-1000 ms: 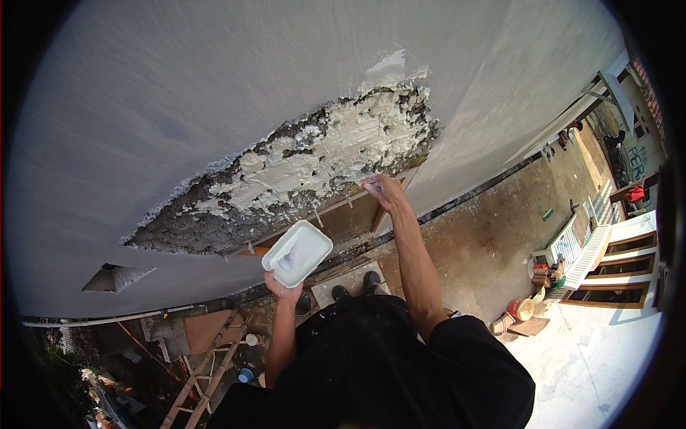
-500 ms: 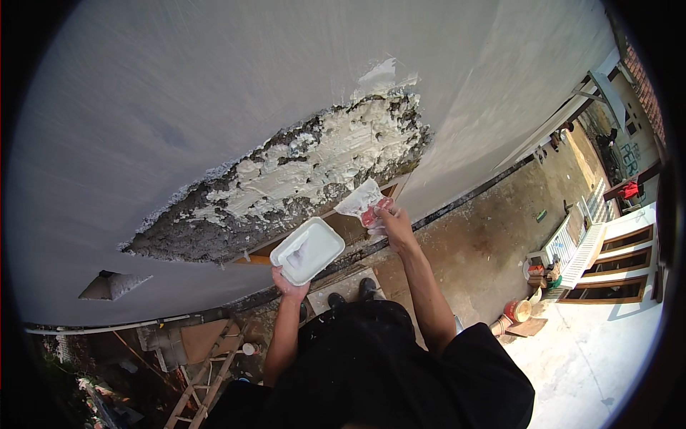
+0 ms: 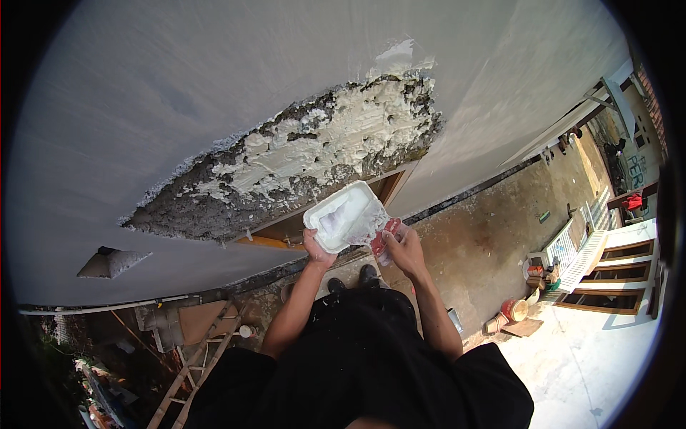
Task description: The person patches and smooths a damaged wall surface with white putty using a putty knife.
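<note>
My left hand [image 3: 319, 250] is closed on the near left edge of a shallow white tray [image 3: 314, 223], which has some white paste inside. In my right hand [image 3: 405, 250] is a putty knife [image 3: 386, 236] with a red handle. Its wide blade, smeared white, lies over the tray's right side. Ahead of both hands is the grey wall [image 3: 236, 79]. A long rough hollow in it shows bare dark masonry, and creamy white filler [image 3: 343, 132] is spread unevenly over much of that.
A wooden frame [image 3: 271, 242] sits in the opening under the patch. A smaller hole [image 3: 114, 263] breaks the wall at left. A bamboo ladder [image 3: 191, 382] leans at lower left. Plant pots [image 3: 514, 310] and a white railing [image 3: 575, 261] stand at right. My shoes [image 3: 368, 274] are on a pale surface.
The putty knife has come down and left from beside the wall onto the tray. My left hand has raised the tray to the right to meet it.
</note>
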`<state>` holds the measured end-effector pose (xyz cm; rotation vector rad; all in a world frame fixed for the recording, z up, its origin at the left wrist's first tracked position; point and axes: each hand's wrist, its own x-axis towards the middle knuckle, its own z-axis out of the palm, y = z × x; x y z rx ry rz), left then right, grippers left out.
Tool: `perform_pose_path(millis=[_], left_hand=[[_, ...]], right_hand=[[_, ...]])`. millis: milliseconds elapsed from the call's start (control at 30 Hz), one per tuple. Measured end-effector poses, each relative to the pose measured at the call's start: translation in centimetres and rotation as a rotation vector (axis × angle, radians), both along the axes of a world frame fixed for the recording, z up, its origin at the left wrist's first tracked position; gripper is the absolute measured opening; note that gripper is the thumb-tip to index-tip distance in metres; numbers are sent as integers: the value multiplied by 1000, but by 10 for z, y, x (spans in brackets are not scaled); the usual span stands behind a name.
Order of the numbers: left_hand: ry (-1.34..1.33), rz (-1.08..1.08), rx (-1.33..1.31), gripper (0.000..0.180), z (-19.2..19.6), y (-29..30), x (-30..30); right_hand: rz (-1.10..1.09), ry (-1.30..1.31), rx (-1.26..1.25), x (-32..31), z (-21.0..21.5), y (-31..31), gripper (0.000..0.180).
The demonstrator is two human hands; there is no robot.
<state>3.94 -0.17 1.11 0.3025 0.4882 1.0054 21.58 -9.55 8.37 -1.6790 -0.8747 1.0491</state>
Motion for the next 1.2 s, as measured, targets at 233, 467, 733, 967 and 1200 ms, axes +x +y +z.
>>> perform_pose_path(millis=[233,467,733,967,1200], left_hand=[[-24,-4,-17,81,4,1,7],[-26,17,11,82,11,-2,11],[-107,-6,32,84,2,2,14],[-96,-10,46,84,2,1,18],[-77,20,45,81,4,2,20]], right_hand=[[38,29,-4,10,-5,6,18],[-60,29,25,-11,5,3,17],[-18,-191,-5,-9,16,10,18],[56,-318,-52,-19,33,24,17],[19,-118,-29,-33,34,21,14]])
